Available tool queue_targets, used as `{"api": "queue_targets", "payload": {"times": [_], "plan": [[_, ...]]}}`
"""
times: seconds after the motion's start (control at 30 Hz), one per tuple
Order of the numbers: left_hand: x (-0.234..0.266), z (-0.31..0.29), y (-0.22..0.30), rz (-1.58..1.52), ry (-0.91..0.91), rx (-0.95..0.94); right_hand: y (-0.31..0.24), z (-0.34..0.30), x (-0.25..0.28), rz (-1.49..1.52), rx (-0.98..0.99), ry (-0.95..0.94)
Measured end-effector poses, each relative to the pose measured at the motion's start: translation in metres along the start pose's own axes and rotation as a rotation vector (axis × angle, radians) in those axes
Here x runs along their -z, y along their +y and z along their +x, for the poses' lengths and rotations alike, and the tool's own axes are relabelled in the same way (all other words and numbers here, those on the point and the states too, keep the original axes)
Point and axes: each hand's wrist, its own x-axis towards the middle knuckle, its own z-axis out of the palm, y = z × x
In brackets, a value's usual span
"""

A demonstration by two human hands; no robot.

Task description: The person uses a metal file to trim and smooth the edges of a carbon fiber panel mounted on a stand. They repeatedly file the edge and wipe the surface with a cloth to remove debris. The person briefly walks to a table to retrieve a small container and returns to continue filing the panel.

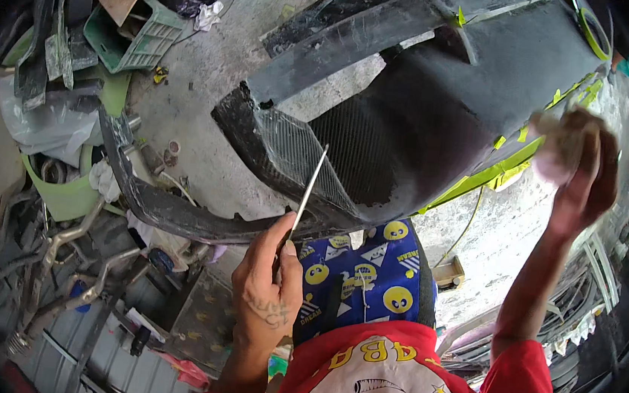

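Crate (148, 35) and pipes (75, 230) lie left of the bumper (431, 124). Tape (487, 176) lines its right edge, near the right hand (588, 166). Left hand (268, 283) and blade (311, 182) sit at its near side.

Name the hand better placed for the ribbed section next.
Likely the left hand: its thin tool points over the ribbed section; the right hand is farther away, holding a blurred object.

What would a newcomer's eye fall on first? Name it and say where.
The big black panel fills the upper middle, with bright yellow-green tape along its lower right edge. Near the centre, the left hand holds a slim tool pointing up across a ribbed part. At right, the right hand grips a blurred pale thing.
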Motion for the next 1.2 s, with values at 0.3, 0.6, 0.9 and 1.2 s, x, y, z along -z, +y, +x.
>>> {"api": "queue_targets", "payload": {"times": [0.3,0.6,0.9,1.2], "plan": [[-0.031,-0.013,0.025,-0.128,0.047,0.261,0.003,0.038,-0.042,0.248,-0.146,-0.333],[-0.030,-0.029,-0.005,-0.377,0.330,0.108,-0.028,0.031,-0.014,0.305,-0.131,-0.433],[-0.018,-0.020,0.005,-0.608,0.566,0.104,-0.179,-0.022,-0.140,0.642,0.008,-0.523],[-0.026,-0.029,-0.017,-0.576,0.527,0.089,-0.155,-0.065,-0.083,0.684,0.142,-0.722]]}}
